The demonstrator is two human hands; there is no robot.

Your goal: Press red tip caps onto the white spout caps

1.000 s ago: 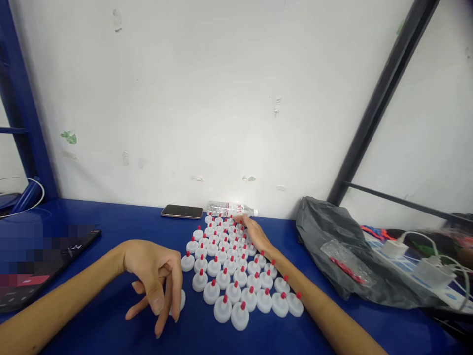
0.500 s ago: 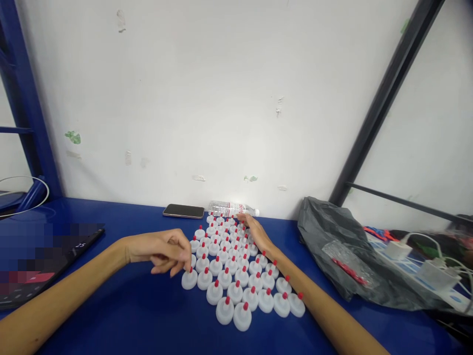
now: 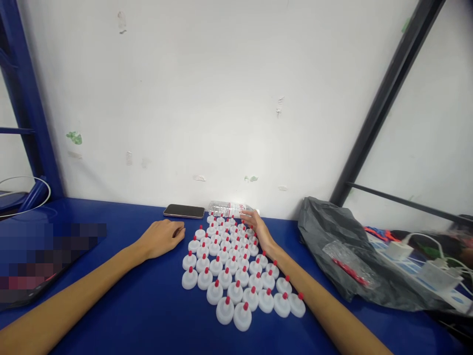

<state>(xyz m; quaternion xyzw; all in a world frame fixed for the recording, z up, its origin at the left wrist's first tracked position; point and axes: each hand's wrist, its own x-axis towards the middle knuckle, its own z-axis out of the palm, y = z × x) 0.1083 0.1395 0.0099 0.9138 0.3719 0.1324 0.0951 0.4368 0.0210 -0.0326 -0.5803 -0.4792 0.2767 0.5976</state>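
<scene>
Many white dome-shaped caps with red tips (image 3: 224, 278) stand upright in close rows on the blue table. Left of these rows, my left hand (image 3: 162, 238) rests palm down on the table, fingers loosely curled, with a gap between thumb and forefinger and nothing seen in it. My right hand (image 3: 258, 228) lies along the far right side of the group, its fingers stretched toward the back rows and overlapping the clear plastic bottle (image 3: 220, 208) in view. Whether its fingertips touch a cap or the bottle is unclear. My right forearm runs beside the right-hand caps.
A phone (image 3: 184, 211) lies by the wall, left of the bottle. At left is a dark tablet-like device (image 3: 44, 276), partly blurred out. A grey plastic bag (image 3: 332, 246) with a small clear packet of red pieces (image 3: 350, 271) sits at right, beside a power strip with chargers (image 3: 438, 273).
My left hand has drawn back leftward from the caps and come down on the table. My right hand has shifted slightly, its fingers now lifted and bent more. The caps stay in place.
</scene>
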